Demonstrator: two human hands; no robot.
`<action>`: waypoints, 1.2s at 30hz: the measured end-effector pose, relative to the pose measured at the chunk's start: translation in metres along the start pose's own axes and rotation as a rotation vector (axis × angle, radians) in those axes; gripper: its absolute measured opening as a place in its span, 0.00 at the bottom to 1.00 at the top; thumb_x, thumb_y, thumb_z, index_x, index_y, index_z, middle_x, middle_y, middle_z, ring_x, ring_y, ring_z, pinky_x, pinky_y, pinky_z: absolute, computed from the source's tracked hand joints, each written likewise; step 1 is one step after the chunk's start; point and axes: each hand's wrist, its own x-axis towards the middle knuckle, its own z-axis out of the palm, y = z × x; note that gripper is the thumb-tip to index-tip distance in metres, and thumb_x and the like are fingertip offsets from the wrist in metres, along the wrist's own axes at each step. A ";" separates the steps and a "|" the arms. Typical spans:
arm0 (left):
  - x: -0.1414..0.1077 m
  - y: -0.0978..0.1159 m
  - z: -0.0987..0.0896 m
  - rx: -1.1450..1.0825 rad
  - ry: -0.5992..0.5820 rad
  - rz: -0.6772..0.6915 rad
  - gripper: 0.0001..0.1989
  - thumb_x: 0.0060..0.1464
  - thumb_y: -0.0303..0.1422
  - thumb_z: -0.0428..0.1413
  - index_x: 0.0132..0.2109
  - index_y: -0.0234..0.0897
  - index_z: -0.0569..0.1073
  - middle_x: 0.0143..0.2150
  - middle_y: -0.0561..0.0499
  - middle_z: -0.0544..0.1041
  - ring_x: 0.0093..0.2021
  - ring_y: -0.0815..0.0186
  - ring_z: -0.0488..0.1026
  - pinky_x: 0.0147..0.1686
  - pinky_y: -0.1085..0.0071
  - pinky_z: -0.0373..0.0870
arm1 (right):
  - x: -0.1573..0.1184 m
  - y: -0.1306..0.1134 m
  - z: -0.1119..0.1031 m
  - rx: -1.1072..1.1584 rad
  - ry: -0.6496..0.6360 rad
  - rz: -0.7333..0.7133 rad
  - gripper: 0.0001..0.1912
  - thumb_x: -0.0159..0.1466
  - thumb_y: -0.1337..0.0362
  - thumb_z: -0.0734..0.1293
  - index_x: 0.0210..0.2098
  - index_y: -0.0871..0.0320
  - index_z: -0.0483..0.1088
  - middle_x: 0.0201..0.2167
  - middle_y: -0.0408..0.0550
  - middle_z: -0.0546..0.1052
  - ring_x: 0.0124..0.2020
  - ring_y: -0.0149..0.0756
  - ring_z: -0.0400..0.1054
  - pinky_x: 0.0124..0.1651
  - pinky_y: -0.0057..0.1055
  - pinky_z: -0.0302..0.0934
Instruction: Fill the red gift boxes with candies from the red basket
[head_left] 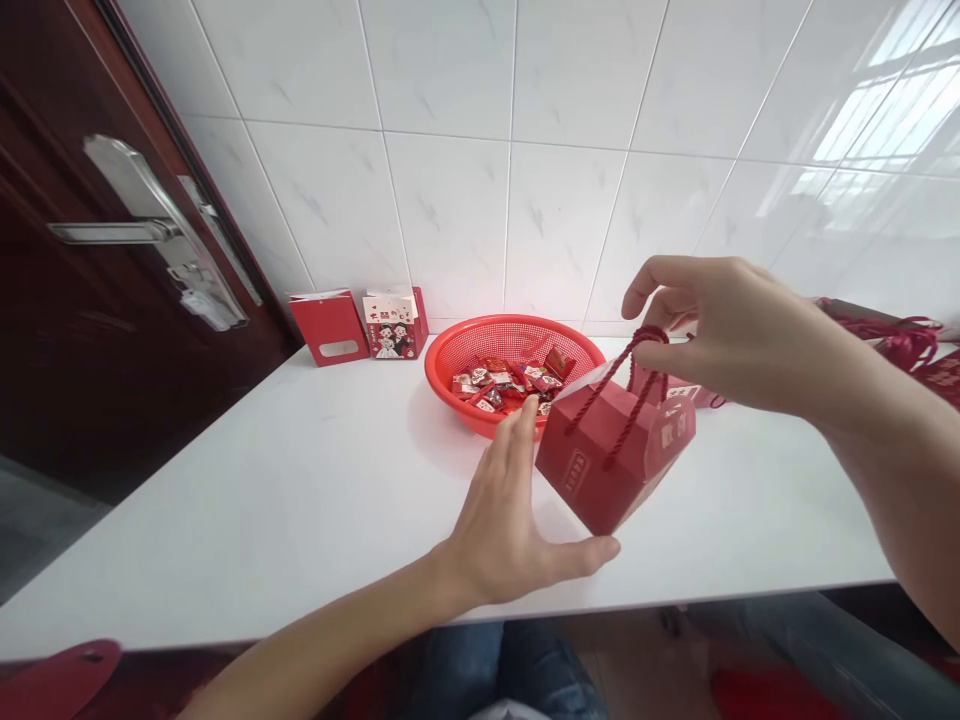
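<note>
2 hands flank 1 red box (600,480), which hangs tilted over the worktop (300,500), overlapping the right side of the basket (442,375) of wrapped sweets (517,380) in this view. Right hand (697,320): thumb and fingers pinching the twisted cord handles (600,391) above the box. Left hand (510,520): fingers and thumb spread wide by the box's lower left side; cannot tell whether they touch it.

Handling, as judged: light, probably thin card; stiff at the folds, easily dented on the flat faces. Cords look soft and grippy, so the box may swing. Best hold: cords gathered at the top, open palm steadying the base, no squeezing of the sides.
</note>
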 end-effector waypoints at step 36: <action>0.002 -0.078 0.059 -0.565 -0.397 -0.045 0.09 0.56 0.30 0.58 0.42 0.33 0.81 0.43 0.44 0.81 0.43 0.63 0.79 0.49 0.66 0.77 | 0.017 0.185 -0.013 -0.449 -0.216 0.796 0.08 0.62 0.65 0.67 0.27 0.60 0.72 0.32 0.53 0.75 0.35 0.38 0.66 0.37 0.35 0.60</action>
